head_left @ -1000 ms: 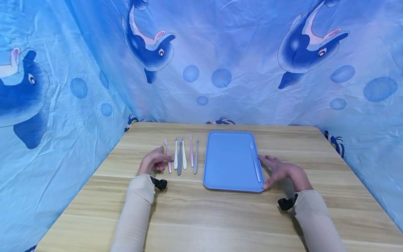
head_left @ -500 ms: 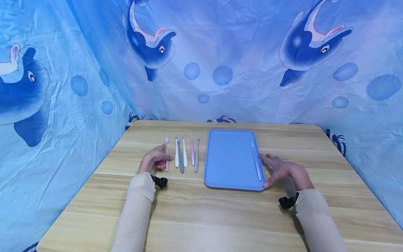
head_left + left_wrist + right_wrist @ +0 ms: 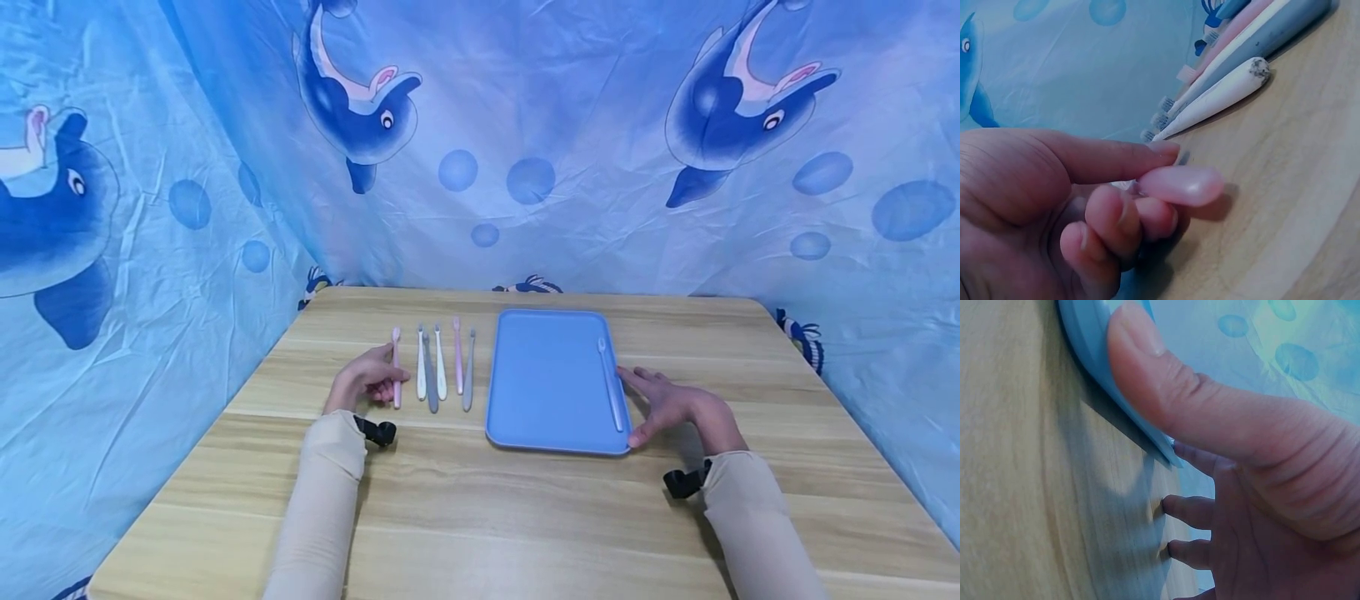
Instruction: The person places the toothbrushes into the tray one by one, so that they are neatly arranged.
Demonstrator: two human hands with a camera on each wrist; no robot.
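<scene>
My left hand [image 3: 371, 377] pinches a pink toothbrush [image 3: 396, 357] at the left end of a row of toothbrushes. In the left wrist view the thumb lies along the pink handle [image 3: 1194, 185], with curled fingers beneath it. To its right are white, grey and pink toothbrushes, the nearest a white toothbrush [image 3: 422, 371]. A blue tray [image 3: 547, 383] lies right of the row, holding one light blue toothbrush [image 3: 611, 387] along its right side. My right hand [image 3: 678, 406] rests at the tray's right edge, thumb on the near corner, fingers spread and fairly straight.
Everything stands on a wooden table [image 3: 480, 517]. Blue cloth [image 3: 600, 233] printed with dolphins hangs behind it and along both sides. Black wrist cameras [image 3: 682, 483] sit on both sleeves.
The left hand has taken hold of the pink toothbrush, which has turned from slanted to nearly straight and shifted slightly left. The right hand stays at the tray. The head view tilted a little.
</scene>
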